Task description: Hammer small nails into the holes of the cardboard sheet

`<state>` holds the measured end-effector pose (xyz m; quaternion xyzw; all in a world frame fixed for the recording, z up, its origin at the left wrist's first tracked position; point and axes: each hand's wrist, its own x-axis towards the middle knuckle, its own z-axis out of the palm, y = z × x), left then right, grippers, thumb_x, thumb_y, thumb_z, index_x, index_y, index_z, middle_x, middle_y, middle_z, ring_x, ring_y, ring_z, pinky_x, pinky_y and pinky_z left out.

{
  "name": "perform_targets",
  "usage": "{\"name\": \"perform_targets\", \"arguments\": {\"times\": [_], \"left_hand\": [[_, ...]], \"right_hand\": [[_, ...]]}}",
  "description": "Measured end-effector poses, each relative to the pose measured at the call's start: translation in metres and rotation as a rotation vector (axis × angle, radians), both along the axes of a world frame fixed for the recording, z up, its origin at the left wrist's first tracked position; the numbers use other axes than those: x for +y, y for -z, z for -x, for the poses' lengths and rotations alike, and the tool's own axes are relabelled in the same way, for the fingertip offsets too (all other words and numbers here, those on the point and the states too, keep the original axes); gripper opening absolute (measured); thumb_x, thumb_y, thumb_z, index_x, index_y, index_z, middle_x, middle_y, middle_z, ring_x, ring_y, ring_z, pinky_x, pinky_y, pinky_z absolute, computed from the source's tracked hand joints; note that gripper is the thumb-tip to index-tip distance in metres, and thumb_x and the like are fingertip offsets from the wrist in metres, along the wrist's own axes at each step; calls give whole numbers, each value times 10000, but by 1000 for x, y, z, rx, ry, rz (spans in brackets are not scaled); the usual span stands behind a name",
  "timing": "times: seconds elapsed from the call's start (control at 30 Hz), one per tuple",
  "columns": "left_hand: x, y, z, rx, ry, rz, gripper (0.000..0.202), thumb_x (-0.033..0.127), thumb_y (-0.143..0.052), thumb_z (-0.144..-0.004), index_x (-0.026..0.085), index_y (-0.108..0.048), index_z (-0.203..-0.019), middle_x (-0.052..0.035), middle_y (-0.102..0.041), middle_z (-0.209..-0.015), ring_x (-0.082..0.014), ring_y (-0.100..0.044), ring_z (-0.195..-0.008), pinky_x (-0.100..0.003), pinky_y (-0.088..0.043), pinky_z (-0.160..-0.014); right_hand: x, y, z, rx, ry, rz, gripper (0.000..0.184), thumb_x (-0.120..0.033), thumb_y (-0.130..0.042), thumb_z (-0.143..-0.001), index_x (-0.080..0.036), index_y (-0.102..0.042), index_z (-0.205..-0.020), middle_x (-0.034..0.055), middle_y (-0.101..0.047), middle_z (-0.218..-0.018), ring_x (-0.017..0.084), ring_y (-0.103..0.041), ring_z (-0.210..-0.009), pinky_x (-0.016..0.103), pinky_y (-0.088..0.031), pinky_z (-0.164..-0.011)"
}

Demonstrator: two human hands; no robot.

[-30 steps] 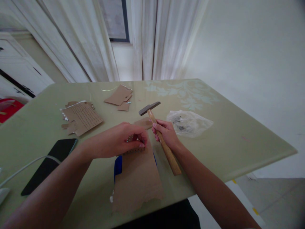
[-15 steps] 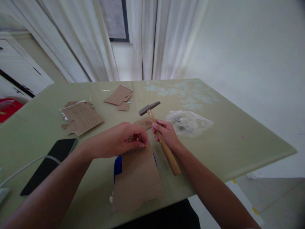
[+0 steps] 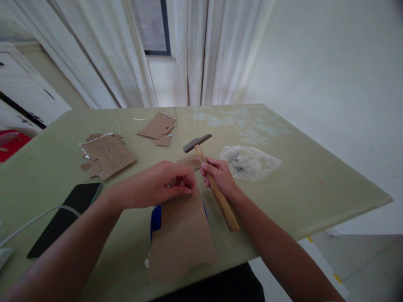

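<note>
My right hand (image 3: 218, 178) is closed round the wooden handle of a hammer (image 3: 223, 203). Its metal head points away from me, raised beyond the cardboard. Thumb and fingers of my left hand (image 3: 178, 180) are pinched together low over a brown cardboard piece (image 3: 182, 239); what sits between the fingertips is too small to make out. Rows of small nails (image 3: 179, 198) stick up from the cardboard beneath this hand, partly hidden by it. Something blue (image 3: 155, 220) shows from under the cardboard's left side.
Right of the hammer lies a clear plastic bag (image 3: 250, 162) with small dark pieces inside. Cardboard with rows of holes (image 3: 108, 155) lies at the left, other cardboard scraps (image 3: 159, 126) farther back. A dark phone (image 3: 64, 220) with a white cable (image 3: 40, 218) is by my left forearm.
</note>
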<state>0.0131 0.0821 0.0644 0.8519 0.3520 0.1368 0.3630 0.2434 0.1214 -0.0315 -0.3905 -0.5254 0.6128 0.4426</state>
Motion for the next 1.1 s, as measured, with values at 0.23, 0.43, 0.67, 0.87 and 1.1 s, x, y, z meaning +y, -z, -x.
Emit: {"name": "perform_targets", "arguments": {"times": [0.23,0.43,0.67,0.87,1.1], "left_hand": [[-1,0,0,-6,7,-3,81,246,-684,-1039,230,-762,-1030,31,-763,-893,-123,-656,-769,-236,-452,-732],[-1,1,1,-13,9,-5,89,252,-671,-1048,232,-756,-1033,27,-766,-916,-128,-668,-792,-238,-460,-753],[-1,-1,-1,-4,14,-9,81,262,-673,-1043,234,-749,-1038,17,-774,-946,-139,-685,-837,-240,-474,-773],[-2,0,0,-13,24,-9,86,260,-673,-1038,241,-756,-1052,14,-780,-957,-142,-695,-842,-244,-489,-781],[-4,0,-1,-29,37,-49,86,225,-701,-997,240,-774,-1042,7,-780,-941,-140,-703,-826,-244,-500,-777]], "right_hand": [[1,1,0,0,-4,5,288,-459,-746,-836,-189,-668,-774,-41,-592,-642,92,-532,-406,223,-389,-392],[0,0,0,-3,-9,-2,301,-468,-752,-840,-190,-664,-763,-36,-596,-647,94,-530,-414,229,-394,-397],[0,2,0,-2,-1,2,284,-446,-742,-839,-195,-649,-746,-37,-592,-651,93,-533,-413,226,-387,-396],[0,0,-1,-11,-10,-5,305,-463,-746,-842,-195,-646,-738,-33,-594,-651,96,-539,-415,229,-385,-398],[0,0,0,-3,-11,-3,318,-463,-750,-840,-193,-636,-716,-33,-592,-644,92,-537,-409,223,-371,-392]]}}
